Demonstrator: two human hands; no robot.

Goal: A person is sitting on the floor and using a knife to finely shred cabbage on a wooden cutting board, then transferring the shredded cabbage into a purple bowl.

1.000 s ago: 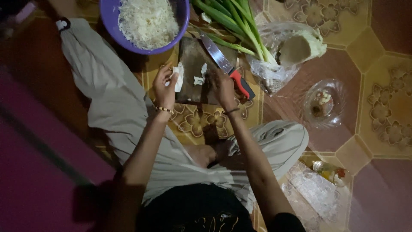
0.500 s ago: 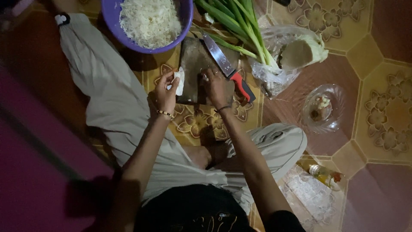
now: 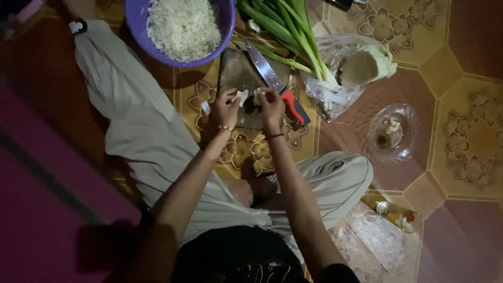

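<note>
I sit on a patterned floor with a dark cutting board in front of me. My left hand pinches a small white piece of vegetable over the board's near edge. My right hand is beside it, fingertips closed on a small white bit of the same kind. A knife with a red and black handle lies on the board, just right of my right hand, not held.
A purple bowl of shredded white vegetable stands beyond the board. Green onions and a cut cabbage in a plastic bag lie at the right. A clear glass dish and a small bottle sit further right.
My right hand has moved left off the knife handle toward my left hand. Both hands have come together over the board's near edge around the white pieces.
</note>
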